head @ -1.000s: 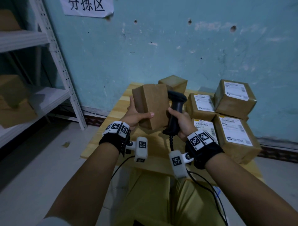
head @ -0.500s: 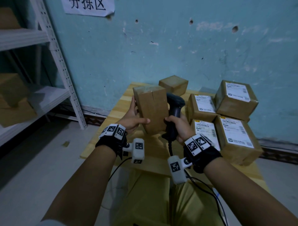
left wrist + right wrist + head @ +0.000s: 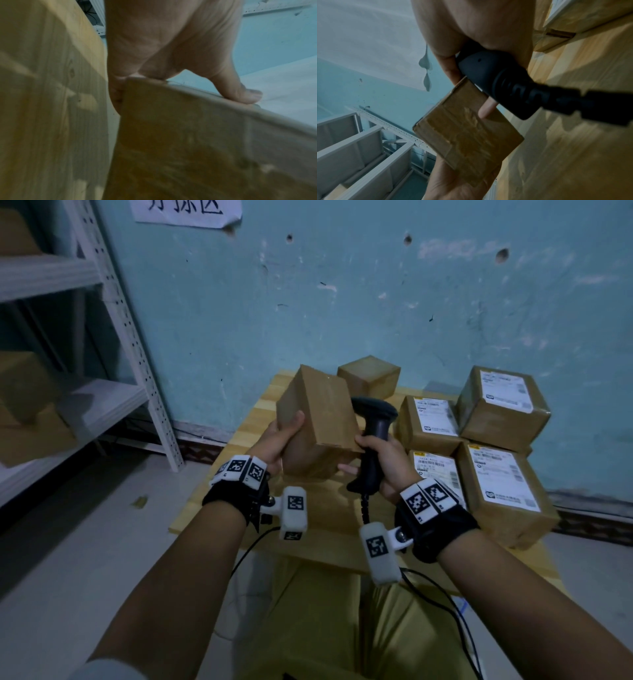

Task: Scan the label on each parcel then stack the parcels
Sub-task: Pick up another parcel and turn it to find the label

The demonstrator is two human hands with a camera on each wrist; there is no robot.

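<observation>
A plain brown taped parcel is held tilted above the wooden table; no label shows on its visible faces. My left hand grips it from the left and below, thumb on the near face; the same parcel fills the left wrist view under my thumb. My right hand grips the black barcode scanner by its handle, one finger touching the parcel's lower right corner. In the right wrist view the scanner crosses the parcel.
Several labelled parcels stand stacked at the table's right, against the blue wall. A small plain box sits at the back. White metal shelving holding boxes stands on the left. The scanner cable trails over my lap.
The parcel has been turned and tipped in my left hand, its top leaning back to the left, and my thumb has moved up its near face. The scanner has stayed beside it.
</observation>
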